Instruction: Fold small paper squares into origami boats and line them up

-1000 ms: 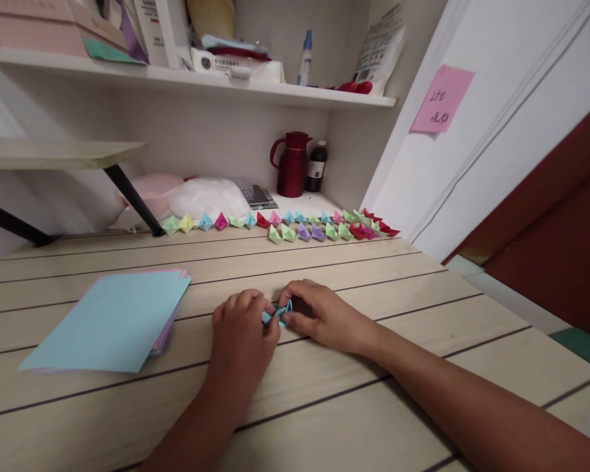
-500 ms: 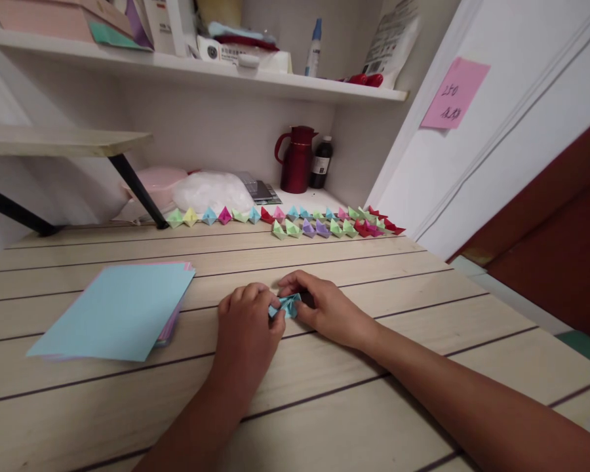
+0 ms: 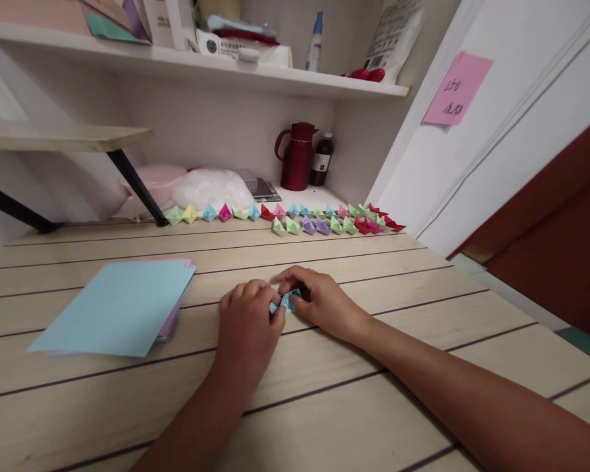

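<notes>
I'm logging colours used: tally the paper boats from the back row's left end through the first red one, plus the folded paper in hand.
Light green boats: 2
Yellow boat: 1
Light blue boats: 2
Magenta boat: 1
Red boat: 1
Light blue folded paper: 1
Total: 8

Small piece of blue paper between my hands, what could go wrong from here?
The blue folded paper is small and pinched by both the left hand and the right hand, so an uneven pull might tear or miscrease it. The paper stack lies askew on the left hand's side; a sideways sweep of that arm could scatter it. Beyond the hands, the front row of paper boats stands close together, so one bump might disturb several.
</notes>
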The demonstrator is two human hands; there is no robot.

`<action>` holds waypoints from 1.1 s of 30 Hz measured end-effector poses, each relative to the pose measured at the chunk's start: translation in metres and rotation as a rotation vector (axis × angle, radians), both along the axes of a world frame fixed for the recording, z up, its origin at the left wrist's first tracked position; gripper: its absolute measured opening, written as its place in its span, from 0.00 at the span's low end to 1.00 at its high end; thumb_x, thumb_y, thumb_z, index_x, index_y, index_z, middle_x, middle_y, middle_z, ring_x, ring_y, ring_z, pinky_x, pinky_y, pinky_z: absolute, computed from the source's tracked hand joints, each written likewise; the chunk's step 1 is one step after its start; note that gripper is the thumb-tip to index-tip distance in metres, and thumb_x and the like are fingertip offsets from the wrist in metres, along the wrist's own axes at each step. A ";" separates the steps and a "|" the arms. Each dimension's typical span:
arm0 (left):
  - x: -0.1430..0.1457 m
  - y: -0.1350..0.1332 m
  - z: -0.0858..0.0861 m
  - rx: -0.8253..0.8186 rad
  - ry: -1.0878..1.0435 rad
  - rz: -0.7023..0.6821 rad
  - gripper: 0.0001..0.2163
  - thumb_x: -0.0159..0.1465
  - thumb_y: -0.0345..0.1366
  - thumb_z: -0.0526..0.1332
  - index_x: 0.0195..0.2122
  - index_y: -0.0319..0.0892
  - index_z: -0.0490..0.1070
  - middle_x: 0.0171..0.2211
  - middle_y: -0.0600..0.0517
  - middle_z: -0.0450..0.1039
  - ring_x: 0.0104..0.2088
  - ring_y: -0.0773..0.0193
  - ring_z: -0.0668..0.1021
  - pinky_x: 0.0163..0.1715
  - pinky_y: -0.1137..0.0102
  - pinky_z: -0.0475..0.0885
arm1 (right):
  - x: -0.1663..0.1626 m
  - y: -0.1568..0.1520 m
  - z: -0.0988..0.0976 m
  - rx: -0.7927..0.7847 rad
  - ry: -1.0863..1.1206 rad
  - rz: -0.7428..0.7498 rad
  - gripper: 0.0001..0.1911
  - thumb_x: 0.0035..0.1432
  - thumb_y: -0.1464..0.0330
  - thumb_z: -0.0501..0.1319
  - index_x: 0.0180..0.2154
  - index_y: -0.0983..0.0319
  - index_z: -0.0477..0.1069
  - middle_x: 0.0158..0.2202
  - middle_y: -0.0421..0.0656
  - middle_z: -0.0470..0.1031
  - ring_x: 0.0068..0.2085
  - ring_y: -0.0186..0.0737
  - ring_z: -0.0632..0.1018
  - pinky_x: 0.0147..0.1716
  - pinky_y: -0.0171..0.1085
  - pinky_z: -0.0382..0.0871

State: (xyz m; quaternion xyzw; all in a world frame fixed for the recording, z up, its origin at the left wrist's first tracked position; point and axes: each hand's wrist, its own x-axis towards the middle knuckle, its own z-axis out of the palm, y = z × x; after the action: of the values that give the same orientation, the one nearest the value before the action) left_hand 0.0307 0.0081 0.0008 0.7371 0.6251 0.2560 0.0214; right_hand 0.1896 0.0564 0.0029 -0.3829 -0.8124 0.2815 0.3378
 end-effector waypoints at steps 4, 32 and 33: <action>0.000 0.001 0.000 -0.004 -0.006 0.009 0.03 0.59 0.32 0.61 0.34 0.46 0.73 0.42 0.53 0.76 0.44 0.56 0.74 0.44 0.60 0.65 | 0.001 0.000 0.004 0.077 -0.079 -0.006 0.22 0.45 0.83 0.56 0.42 0.59 0.71 0.35 0.39 0.76 0.37 0.37 0.73 0.39 0.35 0.65; -0.009 0.003 0.002 -0.064 -0.074 -0.088 0.11 0.57 0.30 0.64 0.40 0.50 0.75 0.49 0.50 0.72 0.52 0.54 0.73 0.53 0.54 0.63 | 0.012 0.005 0.016 0.115 -0.345 -0.073 0.06 0.53 0.70 0.64 0.35 0.59 0.76 0.34 0.42 0.76 0.38 0.40 0.73 0.36 0.34 0.61; -0.009 0.003 0.002 -0.059 -0.077 -0.093 0.09 0.57 0.32 0.64 0.39 0.50 0.76 0.49 0.50 0.72 0.52 0.53 0.73 0.53 0.53 0.63 | 0.012 0.004 0.016 0.123 -0.339 -0.072 0.06 0.53 0.71 0.63 0.35 0.59 0.76 0.33 0.42 0.76 0.38 0.40 0.73 0.36 0.34 0.61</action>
State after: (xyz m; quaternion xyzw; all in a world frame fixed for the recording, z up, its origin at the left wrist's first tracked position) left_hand 0.0221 0.0114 0.0026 0.7540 0.5961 0.2643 0.0790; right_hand 0.2014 0.0600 0.0186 -0.4322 -0.8592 0.1504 0.2289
